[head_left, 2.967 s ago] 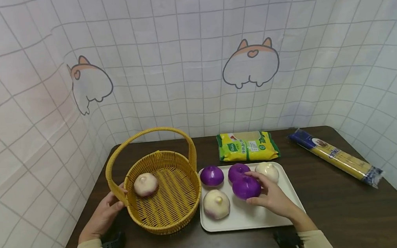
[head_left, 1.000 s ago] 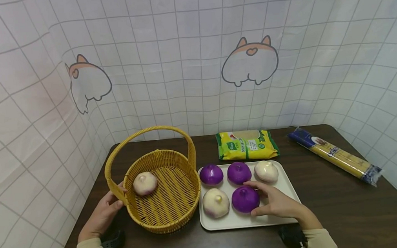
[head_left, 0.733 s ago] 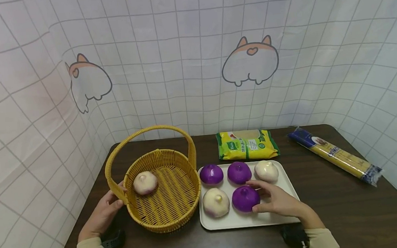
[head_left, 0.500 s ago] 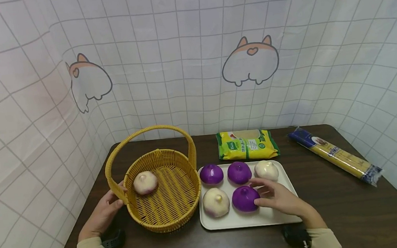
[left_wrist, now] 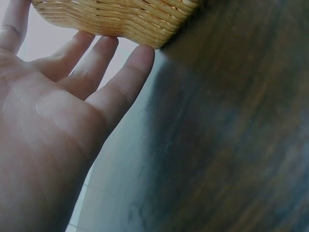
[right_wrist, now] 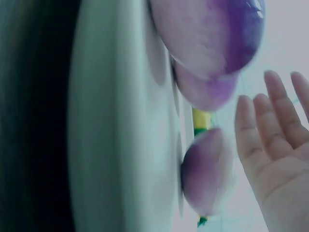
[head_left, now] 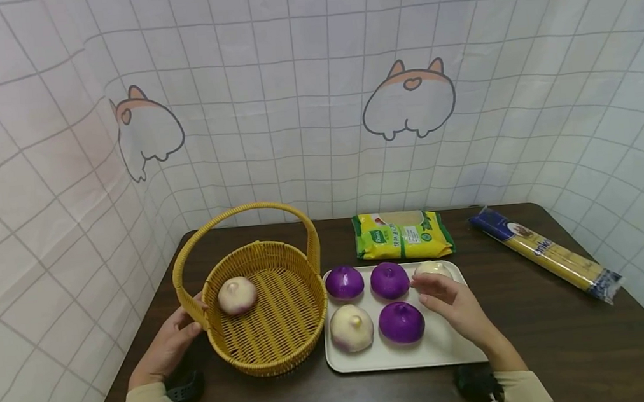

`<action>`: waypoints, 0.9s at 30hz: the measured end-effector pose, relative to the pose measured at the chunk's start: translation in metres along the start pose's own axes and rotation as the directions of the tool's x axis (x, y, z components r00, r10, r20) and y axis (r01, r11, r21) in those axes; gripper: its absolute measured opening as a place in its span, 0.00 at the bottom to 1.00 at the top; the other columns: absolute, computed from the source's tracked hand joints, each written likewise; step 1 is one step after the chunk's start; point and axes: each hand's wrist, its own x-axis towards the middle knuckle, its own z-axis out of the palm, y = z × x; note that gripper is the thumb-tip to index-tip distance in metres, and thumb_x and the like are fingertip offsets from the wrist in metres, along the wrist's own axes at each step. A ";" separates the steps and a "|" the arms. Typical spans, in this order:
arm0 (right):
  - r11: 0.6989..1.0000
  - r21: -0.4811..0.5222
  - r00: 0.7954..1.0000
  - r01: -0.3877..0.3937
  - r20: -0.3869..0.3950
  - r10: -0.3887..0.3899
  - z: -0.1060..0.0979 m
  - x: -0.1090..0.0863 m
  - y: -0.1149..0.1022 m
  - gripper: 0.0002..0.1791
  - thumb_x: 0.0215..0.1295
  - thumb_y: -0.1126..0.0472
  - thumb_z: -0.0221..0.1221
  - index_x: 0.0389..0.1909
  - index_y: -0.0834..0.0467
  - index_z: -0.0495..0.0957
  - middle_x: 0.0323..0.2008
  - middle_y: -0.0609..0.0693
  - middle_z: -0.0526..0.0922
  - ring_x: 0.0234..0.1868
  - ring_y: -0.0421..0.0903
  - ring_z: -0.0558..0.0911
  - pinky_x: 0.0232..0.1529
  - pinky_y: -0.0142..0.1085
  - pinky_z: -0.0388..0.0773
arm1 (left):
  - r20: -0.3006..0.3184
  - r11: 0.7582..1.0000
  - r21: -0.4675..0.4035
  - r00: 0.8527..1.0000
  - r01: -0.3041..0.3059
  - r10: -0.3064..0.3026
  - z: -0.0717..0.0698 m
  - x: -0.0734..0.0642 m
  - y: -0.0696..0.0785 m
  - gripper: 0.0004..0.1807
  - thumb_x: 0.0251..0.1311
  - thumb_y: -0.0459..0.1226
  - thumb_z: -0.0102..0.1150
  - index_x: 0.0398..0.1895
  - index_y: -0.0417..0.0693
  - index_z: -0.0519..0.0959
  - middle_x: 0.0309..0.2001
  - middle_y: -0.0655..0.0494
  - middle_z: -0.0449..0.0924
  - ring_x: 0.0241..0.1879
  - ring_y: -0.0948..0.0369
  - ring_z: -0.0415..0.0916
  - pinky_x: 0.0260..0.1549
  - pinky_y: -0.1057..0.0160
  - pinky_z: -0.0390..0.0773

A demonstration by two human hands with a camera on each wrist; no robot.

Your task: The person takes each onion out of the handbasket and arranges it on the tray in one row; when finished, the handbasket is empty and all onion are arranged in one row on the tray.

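In the head view my left hand (head_left: 168,345) is at the left side of a yellow wicker basket (head_left: 273,366), near the handle base. The left wrist view shows its fingers fairly straight, with fingertips against the weave. One pale turnip (head_left: 237,296) lies in the basket. My right hand (head_left: 456,307) hovers over the right part of a white tray (head_left: 450,352), fingers apart and holding nothing. It partly covers a whitish turnip (head_left: 433,268). Nearest on its left is the front purple turnip (head_left: 402,323); two more purple ones and a pale turnip (head_left: 352,329) share the tray.
Behind the tray lies a yellow-green food packet (head_left: 403,235). A long blue-and-yellow pack of noodles (head_left: 548,254) lies slantwise at the right. Everything stands on a dark wooden table (head_left: 588,356), with a white checked curtain (head_left: 316,131) behind.
The right hand held a purple turnip above the tray, set it down at the front and let go. It has since moved up and rightward. Left hand and basket have stayed put.
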 end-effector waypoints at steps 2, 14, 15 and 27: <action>1.000 0.009 1.000 0.008 0.001 -0.008 0.004 0.002 -0.001 0.21 0.70 0.61 0.58 0.60 0.65 0.72 0.56 0.58 0.79 0.58 0.58 0.76 0.53 0.28 0.73 | -0.003 1.000 -0.005 1.000 -0.003 0.003 0.000 0.000 -0.001 0.19 0.73 0.35 0.48 0.59 0.31 0.63 0.76 0.35 0.43 0.65 0.76 0.56 0.54 0.75 0.62; 0.999 0.001 0.997 0.038 0.061 -0.038 0.029 0.025 -0.045 0.16 0.71 0.59 0.57 0.56 0.61 0.76 0.53 0.59 0.80 0.52 0.58 0.79 0.48 0.34 0.79 | -0.005 1.000 -0.026 1.000 0.004 -0.004 0.001 -0.001 0.001 0.19 0.72 0.35 0.49 0.60 0.32 0.64 0.76 0.36 0.44 0.64 0.77 0.57 0.54 0.76 0.63; 0.999 -0.001 0.996 0.036 0.079 -0.036 0.032 0.028 -0.050 0.16 0.70 0.59 0.58 0.55 0.61 0.76 0.53 0.59 0.80 0.51 0.57 0.80 0.48 0.35 0.79 | -0.006 1.000 -0.025 1.000 0.006 -0.006 0.000 -0.001 0.001 0.19 0.72 0.34 0.49 0.60 0.32 0.64 0.76 0.36 0.43 0.64 0.77 0.56 0.54 0.76 0.63; 0.996 0.089 0.939 0.001 0.343 -0.032 0.092 0.060 -0.097 0.16 0.71 0.58 0.56 0.56 0.58 0.76 0.54 0.55 0.80 0.55 0.53 0.78 0.53 0.37 0.76 | -0.015 1.000 -0.017 1.000 -0.009 0.008 0.000 0.000 -0.001 0.19 0.71 0.34 0.50 0.59 0.31 0.64 0.75 0.38 0.48 0.65 0.74 0.57 0.55 0.75 0.63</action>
